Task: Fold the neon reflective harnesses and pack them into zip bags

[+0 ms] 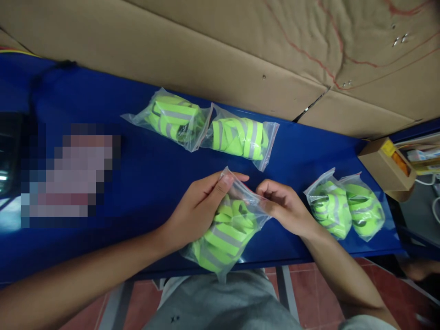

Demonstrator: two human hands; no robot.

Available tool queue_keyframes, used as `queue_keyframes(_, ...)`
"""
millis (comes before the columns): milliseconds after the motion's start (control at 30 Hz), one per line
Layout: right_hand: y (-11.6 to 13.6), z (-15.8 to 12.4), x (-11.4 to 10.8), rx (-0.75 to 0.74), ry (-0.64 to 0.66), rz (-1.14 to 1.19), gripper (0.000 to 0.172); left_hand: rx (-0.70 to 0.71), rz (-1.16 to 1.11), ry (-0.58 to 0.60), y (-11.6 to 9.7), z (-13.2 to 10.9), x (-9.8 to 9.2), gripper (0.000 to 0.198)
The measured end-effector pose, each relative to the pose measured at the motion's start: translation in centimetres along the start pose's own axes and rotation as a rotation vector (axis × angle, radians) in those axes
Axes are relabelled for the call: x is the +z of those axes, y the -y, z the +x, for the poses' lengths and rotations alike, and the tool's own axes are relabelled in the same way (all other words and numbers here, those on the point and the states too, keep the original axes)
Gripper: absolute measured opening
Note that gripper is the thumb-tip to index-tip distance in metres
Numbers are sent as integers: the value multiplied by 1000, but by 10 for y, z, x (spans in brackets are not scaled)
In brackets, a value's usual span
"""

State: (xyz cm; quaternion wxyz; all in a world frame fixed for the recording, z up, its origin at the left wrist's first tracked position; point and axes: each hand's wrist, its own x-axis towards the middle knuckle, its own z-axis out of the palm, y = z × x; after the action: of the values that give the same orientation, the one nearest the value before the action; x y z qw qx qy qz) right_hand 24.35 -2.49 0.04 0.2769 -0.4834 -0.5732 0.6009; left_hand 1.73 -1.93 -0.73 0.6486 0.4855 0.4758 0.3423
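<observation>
Between my two hands is a clear zip bag (225, 236) with a bundled neon-green reflective strap inside, grey stripes showing. My left hand (202, 204) grips the bag's upper left corner, its thumb lying on the plastic. At the other end of the zip edge, my right hand (283, 206) pinches the bag's upper right corner between thumb and curled fingers. The bag hangs tilted near the table's front edge. Whether its zip is sealed I cannot tell.
Two similar filled bags (173, 117) (239, 135) lie toward the back of the blue table (144, 183). Two more (330, 208) (366, 206) sit at the right. Cardboard (206, 55) walls the back. An open small carton (388, 167) stands far right; a blurred patch (72, 174) covers something at left.
</observation>
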Motion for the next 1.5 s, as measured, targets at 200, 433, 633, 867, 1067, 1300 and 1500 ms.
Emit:
queue_keyframes(200, -4, -1, 1, -3, 35, -4, 11, 15, 4, 36, 3, 1, 2, 49)
queue_keyframes(433, -8, -2, 6, 8, 97, 44, 14, 55, 41, 112, 9, 0, 7, 45)
queue_keyframes(633, -8, -1, 4, 59, 64, 53, 28, 39, 44, 136, 14, 0, 8, 43)
queue_keyframes(867, -9, 0, 3, -9, 35, -28, 23, 41, 54, 60, 19, 0, 6, 41)
queue_keyframes(1067, -10, -4, 9, -142, -49, -228, 19, 148, 176, 75, 17, 1, 5, 35)
queue_keyframes(1300, -9, -5, 7, -244, -35, -350, 10, 139, 150, 167, 17, 2, 2, 40)
queue_keyframes(1500, -6, -4, 6, -403, -87, -428, 13, 282, 218, 84, 15, 3, -1, 25)
